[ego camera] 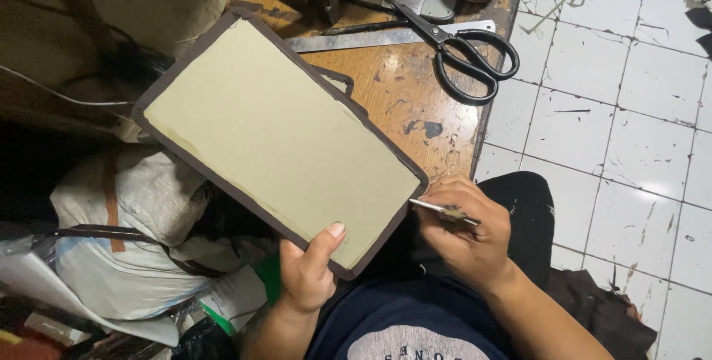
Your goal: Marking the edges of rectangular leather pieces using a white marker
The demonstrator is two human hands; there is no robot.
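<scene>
Left hand [308, 271] gripped my panel [278, 137] over the worktop's [408, 86] near edge; right hand [467, 230] pinched a thin tool [443, 212] against it.

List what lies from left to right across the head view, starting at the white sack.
White sack → left hand gripping the bottom edge of the beige panel with dark brown border → right hand holding a thin metal tool at the panel's corner → white tiled floor.

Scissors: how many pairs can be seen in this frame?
1. The black-handled scissors lie on the wooden table at upper right, blades crossing a metal ruler. The clutter at the table's top edge could hide others.
</scene>
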